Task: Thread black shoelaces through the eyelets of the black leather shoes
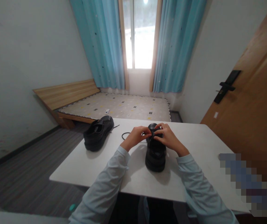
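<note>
A black lace-up shoe stands on the white table in front of me, its heel towards me and its toe pointing away. My left hand comes in from the left, fingertips pinched at the lacing. From the other side my right hand has its fingers bent over the same spot on the shoe. A dark shoelace loops out to the left from under my left hand. What lies exactly between the fingertips is small and dark, seemingly lace. The matching black shoe rests at the table's left edge, a lace end sticking out to its right.
The white table spans the space before me. A pixelated patch covers something at its right edge. Behind it are a low bed with a small white object, blue curtains and a wooden door on the right.
</note>
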Demonstrator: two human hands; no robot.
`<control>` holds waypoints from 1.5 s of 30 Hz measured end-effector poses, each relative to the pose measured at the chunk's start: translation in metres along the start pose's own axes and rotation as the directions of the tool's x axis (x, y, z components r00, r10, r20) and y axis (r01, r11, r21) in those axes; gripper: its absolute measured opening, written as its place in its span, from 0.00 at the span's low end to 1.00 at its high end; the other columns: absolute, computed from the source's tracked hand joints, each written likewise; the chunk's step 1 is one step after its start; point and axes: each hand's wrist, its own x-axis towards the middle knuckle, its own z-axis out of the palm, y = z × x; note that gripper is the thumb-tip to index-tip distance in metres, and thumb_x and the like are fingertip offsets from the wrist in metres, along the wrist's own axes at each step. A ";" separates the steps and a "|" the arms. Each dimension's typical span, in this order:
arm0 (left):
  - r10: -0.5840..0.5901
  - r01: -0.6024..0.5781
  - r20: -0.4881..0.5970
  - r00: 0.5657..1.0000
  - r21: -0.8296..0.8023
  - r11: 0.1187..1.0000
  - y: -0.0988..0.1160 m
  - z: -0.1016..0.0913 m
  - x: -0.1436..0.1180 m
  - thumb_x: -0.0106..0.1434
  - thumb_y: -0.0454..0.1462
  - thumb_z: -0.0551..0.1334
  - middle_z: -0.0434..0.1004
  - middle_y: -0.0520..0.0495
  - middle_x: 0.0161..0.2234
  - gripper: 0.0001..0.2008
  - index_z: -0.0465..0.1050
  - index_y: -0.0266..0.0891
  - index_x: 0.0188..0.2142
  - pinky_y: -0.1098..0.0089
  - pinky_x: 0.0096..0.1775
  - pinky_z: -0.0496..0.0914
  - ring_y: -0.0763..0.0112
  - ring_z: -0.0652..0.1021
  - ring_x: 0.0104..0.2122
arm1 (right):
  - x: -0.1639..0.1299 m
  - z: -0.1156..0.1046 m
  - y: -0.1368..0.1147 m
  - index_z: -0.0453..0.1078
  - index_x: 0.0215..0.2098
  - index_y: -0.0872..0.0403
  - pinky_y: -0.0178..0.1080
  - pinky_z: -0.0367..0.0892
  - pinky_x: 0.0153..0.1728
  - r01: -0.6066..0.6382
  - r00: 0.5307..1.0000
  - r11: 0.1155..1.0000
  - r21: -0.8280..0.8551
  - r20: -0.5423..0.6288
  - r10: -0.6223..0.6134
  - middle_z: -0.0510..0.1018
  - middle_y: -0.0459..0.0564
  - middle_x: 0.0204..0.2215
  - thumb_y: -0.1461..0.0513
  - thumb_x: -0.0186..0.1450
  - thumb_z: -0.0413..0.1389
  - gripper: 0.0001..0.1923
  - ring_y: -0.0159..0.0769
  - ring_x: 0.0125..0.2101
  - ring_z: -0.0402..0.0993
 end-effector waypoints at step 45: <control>-0.134 0.157 0.101 0.986 -0.278 0.948 -0.009 0.016 -0.003 0.53 0.42 0.67 0.65 0.39 0.55 0.30 0.60 0.38 0.53 0.58 0.55 0.63 0.58 0.68 0.56 | -0.010 -0.040 -0.002 0.68 0.27 0.55 0.42 0.73 0.40 -0.186 0.968 0.416 0.890 0.092 0.235 0.76 0.50 0.42 0.53 0.59 0.60 0.13 0.27 0.21 0.75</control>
